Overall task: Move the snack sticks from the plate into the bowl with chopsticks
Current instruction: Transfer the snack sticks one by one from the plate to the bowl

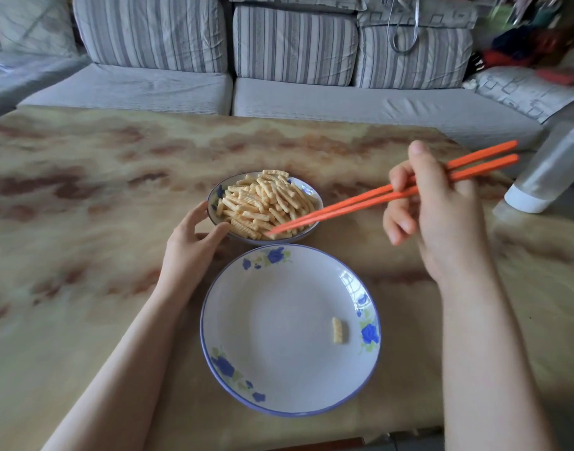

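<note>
Snack sticks (pixel 263 203) are lying heaped in the bowl (pixel 307 190), which is sitting on the table (pixel 84 222) just beyond the plate (pixel 279 353). One lone stick (pixel 337 330) is lying on the plate's right side, near the rim. The right hand (pixel 442 216) is pinching the orange chopsticks (pixel 377 198) between thumb and fingers, holding them slanted down to the left. Their tips are lying close together over the near edge of the heap, and I cannot tell whether they are gripping a piece. The left hand (pixel 191 245) is cupping the bowl's left side, thumb and fingers curled against its rim. A clear bottle (pixel 552 170) is sitting at the table's right edge, with a striped sofa (pixel 295 92) behind.
</note>
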A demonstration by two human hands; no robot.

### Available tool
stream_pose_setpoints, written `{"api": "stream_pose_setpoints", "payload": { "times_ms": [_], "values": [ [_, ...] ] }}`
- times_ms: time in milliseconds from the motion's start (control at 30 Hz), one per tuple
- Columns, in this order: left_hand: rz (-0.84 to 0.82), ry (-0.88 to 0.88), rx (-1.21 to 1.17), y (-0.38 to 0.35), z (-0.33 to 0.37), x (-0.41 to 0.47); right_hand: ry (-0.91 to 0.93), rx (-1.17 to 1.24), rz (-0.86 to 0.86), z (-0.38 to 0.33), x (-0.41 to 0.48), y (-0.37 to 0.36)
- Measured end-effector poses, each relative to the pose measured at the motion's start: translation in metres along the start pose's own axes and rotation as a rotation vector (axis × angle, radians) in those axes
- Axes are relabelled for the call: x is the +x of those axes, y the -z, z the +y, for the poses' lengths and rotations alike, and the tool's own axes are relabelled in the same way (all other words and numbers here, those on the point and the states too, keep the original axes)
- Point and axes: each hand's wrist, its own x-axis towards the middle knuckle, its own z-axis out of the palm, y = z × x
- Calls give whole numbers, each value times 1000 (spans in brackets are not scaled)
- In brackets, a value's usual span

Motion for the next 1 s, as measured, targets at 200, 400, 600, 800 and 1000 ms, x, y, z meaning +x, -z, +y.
{"api": "stream_pose_setpoints", "payload": {
  "times_ms": [200, 400, 600, 800, 1000],
  "values": [
    [-4, 1, 5, 0, 0, 0, -101, -259, -138, -24, -5, 42],
    [2, 17, 5, 0, 2, -2, -168, -366, -161, -38, -5, 61],
    [6, 13, -6, 0, 4, -4, -256, -469, -222, -30, -4, 58],
    [3, 13, -12, 0, 5, -4, -321, -358, -220, -22, -4, 49],
    [3, 32, -15, 0, 6, -5, -303, -263, -163, -13, -1, 45]
  ]
}}
